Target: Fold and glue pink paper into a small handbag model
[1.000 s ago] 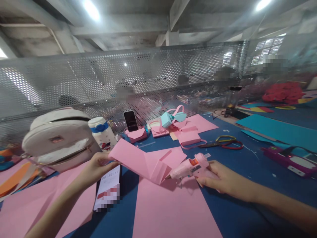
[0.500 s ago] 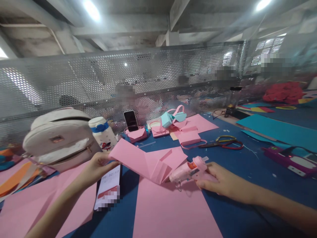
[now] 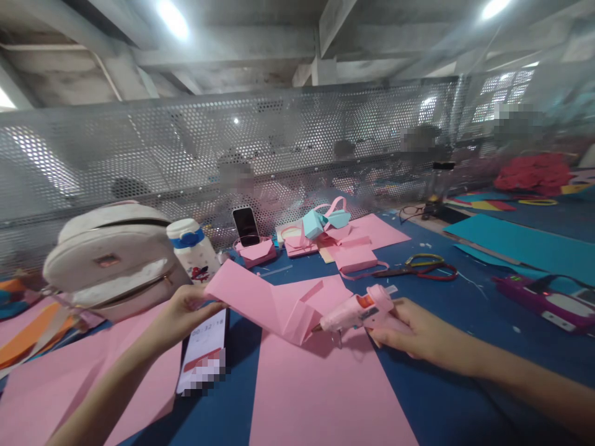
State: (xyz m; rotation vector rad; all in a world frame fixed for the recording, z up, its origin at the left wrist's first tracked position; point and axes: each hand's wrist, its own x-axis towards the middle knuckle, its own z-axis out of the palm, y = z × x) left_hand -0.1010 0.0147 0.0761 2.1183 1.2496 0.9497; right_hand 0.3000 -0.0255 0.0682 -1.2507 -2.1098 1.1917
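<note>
My left hand (image 3: 198,310) pinches the left end of a folded pink paper piece (image 3: 248,296), holding it tilted above the table. My right hand (image 3: 404,328) is wrapped around the handle of a pink hot glue gun (image 3: 356,313). The gun's nozzle points left, close to the folded flap at the paper's right end; whether it touches cannot be told. Beneath both lies a large flat pink sheet (image 3: 320,390). A phone showing a running timer (image 3: 204,347) lies beside my left hand.
A white backpack (image 3: 114,257) and a white bottle (image 3: 190,244) stand at the left. Scissors (image 3: 418,267), a purple device (image 3: 542,300) and blue sheets (image 3: 515,241) lie at the right. Small pink paper bags (image 3: 357,257) sit farther back, before a perforated metal screen (image 3: 279,142).
The glue gun has shifted slightly right and up in my right hand, and its nozzle tip now shows clear of the flap. My left hand and the folded paper have stayed put.
</note>
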